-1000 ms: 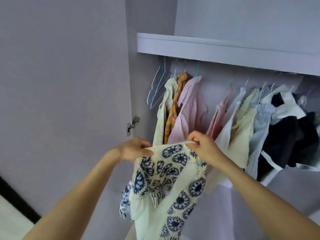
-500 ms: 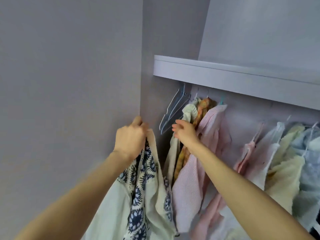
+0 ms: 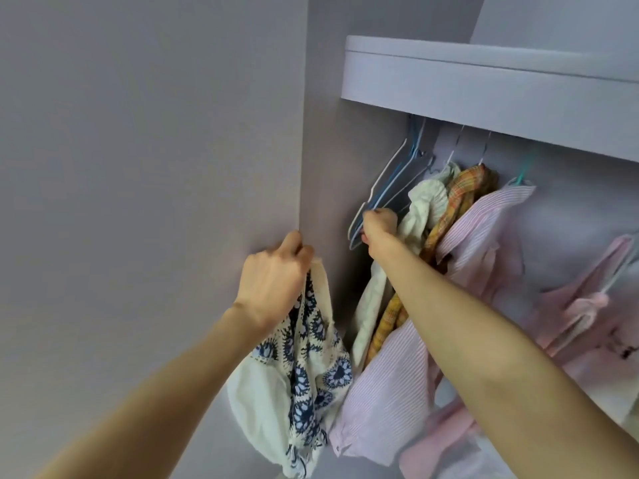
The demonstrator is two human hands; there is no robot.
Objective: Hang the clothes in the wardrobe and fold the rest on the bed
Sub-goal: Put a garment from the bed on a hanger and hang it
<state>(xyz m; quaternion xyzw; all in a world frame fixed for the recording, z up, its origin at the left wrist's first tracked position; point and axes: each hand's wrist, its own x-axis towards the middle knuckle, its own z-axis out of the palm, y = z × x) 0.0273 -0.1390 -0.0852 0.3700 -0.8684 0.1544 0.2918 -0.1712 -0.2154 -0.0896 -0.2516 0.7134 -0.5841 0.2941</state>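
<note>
My left hand [image 3: 273,274] grips the top edge of a cream garment with a navy flower print [image 3: 304,368], which hangs bunched below it in front of the open wardrobe door. My right hand [image 3: 378,229] is raised to the bare wire hangers [image 3: 390,188] at the left end of the rail, with its fingers curled round their lower ends. The hangers are white and light blue and hang slanted under the shelf.
The grey wardrobe door [image 3: 155,167] fills the left. A shelf [image 3: 484,84] runs above the rail. Right of the bare hangers hang a cream frilled top [image 3: 425,205], an orange plaid garment [image 3: 460,191], a pink striped shirt [image 3: 484,243] and a pink garment [image 3: 587,323].
My right hand let go of the printed garment and rose to the bare hangers. My left hand lifted the garment, now bunched, toward the door edge. The view tilted up and closer.
</note>
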